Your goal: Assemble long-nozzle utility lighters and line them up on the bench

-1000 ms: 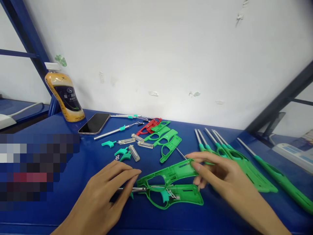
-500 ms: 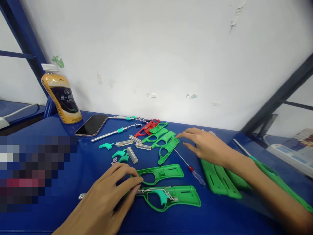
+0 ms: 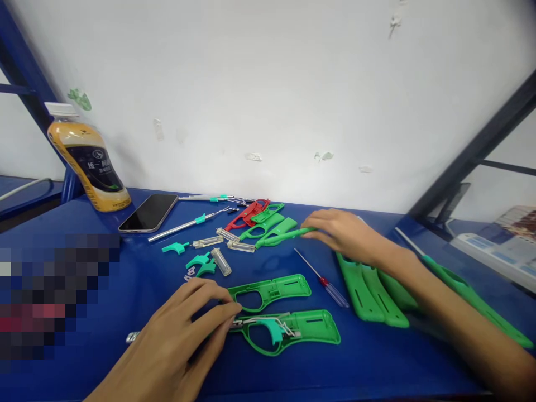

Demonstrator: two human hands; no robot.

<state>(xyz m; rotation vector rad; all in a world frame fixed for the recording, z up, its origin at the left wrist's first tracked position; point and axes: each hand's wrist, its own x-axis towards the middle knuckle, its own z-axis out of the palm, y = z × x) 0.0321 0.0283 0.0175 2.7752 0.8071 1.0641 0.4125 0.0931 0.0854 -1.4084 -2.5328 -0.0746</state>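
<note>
My left hand (image 3: 184,329) is closed at the front end of a green lighter shell half (image 3: 318,328). Its fingertips pinch the metal lighter tube there; the tube's far end shows left of the hand. A teal trigger (image 3: 273,330) and white wires lie in this shell. Just behind it is a second open shell half (image 3: 288,289), close to my fingers. My right hand (image 3: 341,231) pinches the end of a green shell half (image 3: 281,237), tilted on edge over the pile. Beneath that hand lies a screwdriver (image 3: 329,287) with a clear and red handle.
Clear fuel tanks (image 3: 221,262), teal triggers (image 3: 205,264) and metal tubes (image 3: 178,228) lie mid-table. A red shell (image 3: 247,213) is behind them. Green shells (image 3: 368,296) and a lighter (image 3: 469,298) lie right. A phone (image 3: 149,213) and bottle (image 3: 90,162) stand left.
My right hand has closed on a green shell half and tipped it up from the table. The left hand keeps its pinch on the tube. The view has shifted slightly.
</note>
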